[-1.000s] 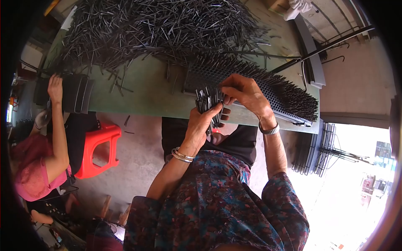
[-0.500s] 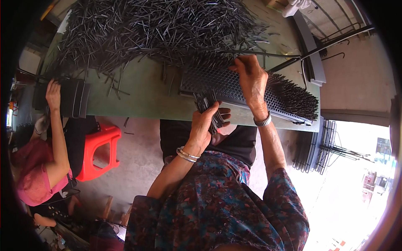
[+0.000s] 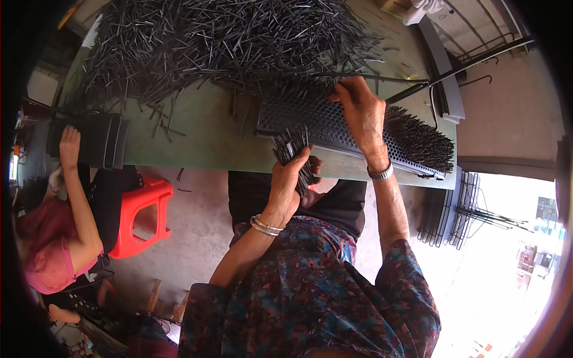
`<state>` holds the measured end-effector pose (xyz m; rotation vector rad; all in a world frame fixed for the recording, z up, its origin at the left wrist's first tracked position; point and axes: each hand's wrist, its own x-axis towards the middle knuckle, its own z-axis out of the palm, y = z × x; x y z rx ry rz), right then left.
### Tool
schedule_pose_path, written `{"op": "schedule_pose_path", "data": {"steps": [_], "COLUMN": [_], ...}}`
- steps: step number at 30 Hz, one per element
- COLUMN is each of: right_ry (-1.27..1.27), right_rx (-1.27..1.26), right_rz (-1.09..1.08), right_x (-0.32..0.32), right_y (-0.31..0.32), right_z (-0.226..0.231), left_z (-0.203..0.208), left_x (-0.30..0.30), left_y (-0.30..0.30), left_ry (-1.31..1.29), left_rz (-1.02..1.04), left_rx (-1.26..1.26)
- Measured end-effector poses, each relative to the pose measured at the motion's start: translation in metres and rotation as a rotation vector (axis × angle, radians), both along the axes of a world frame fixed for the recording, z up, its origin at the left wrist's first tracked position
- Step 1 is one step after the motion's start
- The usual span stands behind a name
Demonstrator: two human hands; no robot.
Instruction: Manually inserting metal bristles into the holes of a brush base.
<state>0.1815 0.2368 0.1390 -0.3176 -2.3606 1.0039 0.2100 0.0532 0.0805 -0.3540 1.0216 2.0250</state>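
A bundle of thin black sticks (image 3: 292, 148) is gripped in my left hand (image 3: 286, 182), just in front of the table's near edge. Beside it on the table lies a long black board full of round holes (image 3: 325, 124). Black sticks stand upright in its right-hand part (image 3: 422, 142) and along its far left side, while the holes in the middle show bare. Over that middle part is my right hand (image 3: 364, 116), thumb and fingertips pinched together near the far edge. Whatever sits between those fingertips is too small to make out.
A large heap of loose black sticks (image 3: 221, 42) covers the far side of the green table (image 3: 197, 131). At the left a co-worker's hand (image 3: 70, 146) is by a dark block (image 3: 107, 140). A red stool (image 3: 140, 218) and wire racks (image 3: 456, 209) stand below the table.
My right hand has shifted slightly to the right over the board. The bundle in my left hand has tilted a little. The co-worker's hand has moved toward the table's near edge.
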Motion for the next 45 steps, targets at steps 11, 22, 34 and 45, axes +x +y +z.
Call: {"op": "schedule_pose_path", "data": {"steps": [11,22,34,45], "right_ry": [0.114,-0.371,-0.491,-0.067], "right_rx": [0.514,-0.255,-0.492,-0.279], "right_rz": [0.068,0.327,0.366,-0.041], "right_x": [-0.008,0.043,0.052,0.043], "right_y": [0.01,-0.01,-0.003,0.001], "right_z": [-0.017,-0.005,0.004,0.022], "left_z": [0.008,0.012,0.018,0.016], "left_x": [0.002,0.002,0.006,-0.001], "left_y": [0.0,0.005,0.011,0.014], "left_ry": [-0.004,0.104,0.137,-0.017], "left_rz": [0.0,0.022,-0.058,-0.007], "left_rx": [0.019,0.015,-0.066,-0.115]}}
